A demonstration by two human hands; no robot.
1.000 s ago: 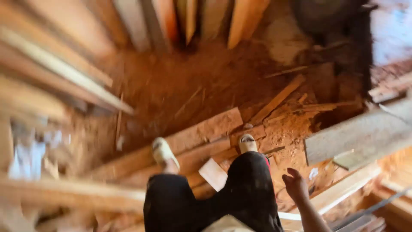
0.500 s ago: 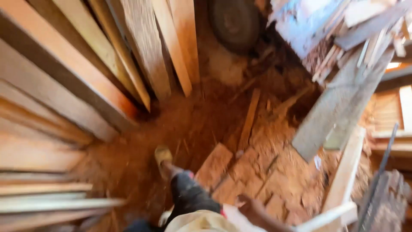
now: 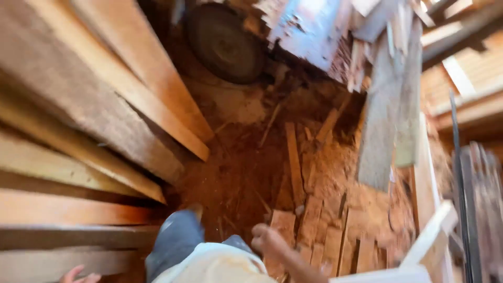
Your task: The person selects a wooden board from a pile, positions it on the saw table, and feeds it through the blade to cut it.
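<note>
Down at the bottom edge of the head view, the person's left hand [image 3: 77, 274] shows only as a few fingertips, touching or just beside the lowest of the stacked planks [image 3: 68, 259]; whether those fingers are spread or curled around the wood cannot be told, since most of the hand is cut off. To the right of the body, the right hand [image 3: 267, 238] hangs blurred over the short boards [image 3: 319, 230] that lie flat on the red sawdust floor [image 3: 230, 178]. It looks loosely curled and holds nothing that can be made out, though the blur keeps the grip from being certain. Between the two hands sit the person's grey trouser leg [image 3: 175, 238] and a pale shirt [image 3: 220, 264], with one shoe [image 3: 195, 210] set on the sawdust just ahead of the knee.

Long planks [image 3: 105, 105] fan out from the left side, their cut ends pointing toward the middle of the floor. A narrow slat [image 3: 294, 162] lies lengthwise on the sawdust, running away from the short boards toward a dark round wheel [image 3: 222, 44] at the top. A wide grey board [image 3: 380, 120] leans at the right, next to a heap of scrap wood [image 3: 335, 31]. A white painted frame piece [image 3: 429, 236] stands at the lower right, near the short boards
</note>
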